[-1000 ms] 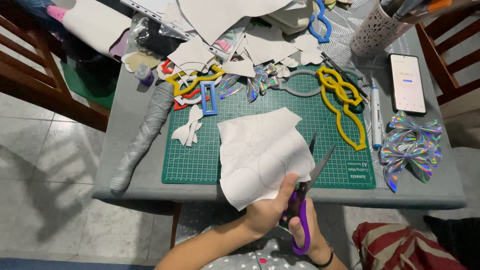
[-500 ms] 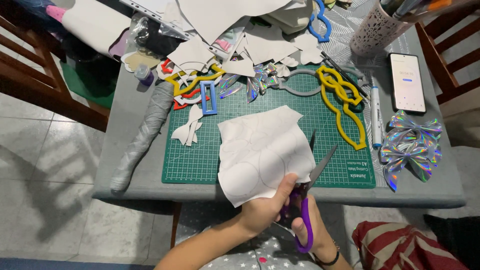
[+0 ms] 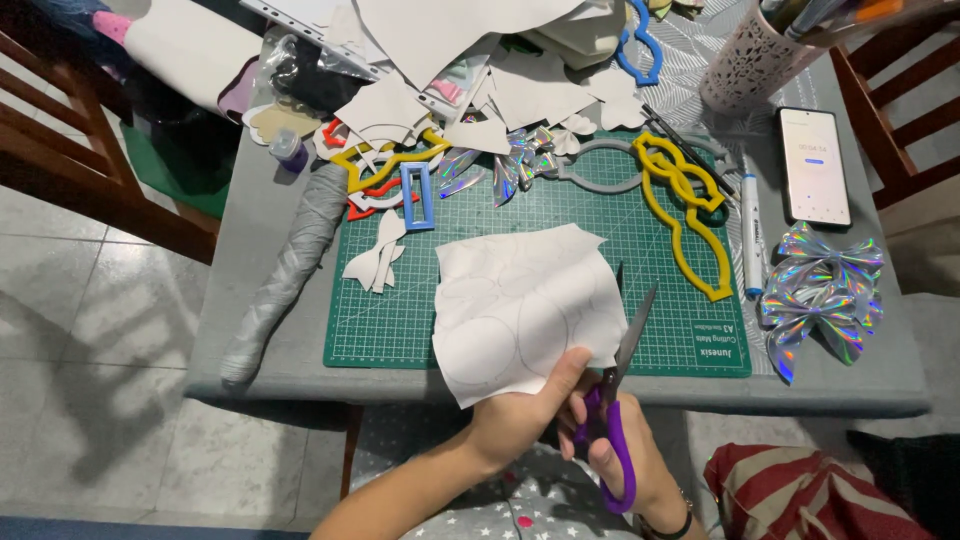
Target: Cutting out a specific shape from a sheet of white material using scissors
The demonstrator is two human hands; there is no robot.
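Scissors (image 3: pixel 622 395) with purple handles sit in the right hand (image 3: pixel 625 450), fingers through the loops and blades apart; left hand (image 3: pixel 530 415) pinches the white sheet (image 3: pixel 520 305) over the green mat (image 3: pixel 690 330). Thumb lies near the blades and could be nicked, I think

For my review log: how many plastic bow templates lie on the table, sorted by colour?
Yellow templates: 2
Blue templates: 2
Grey template: 1
Red template: 1, mostly covered
Total: 6; more may be hidden under the paper pile.
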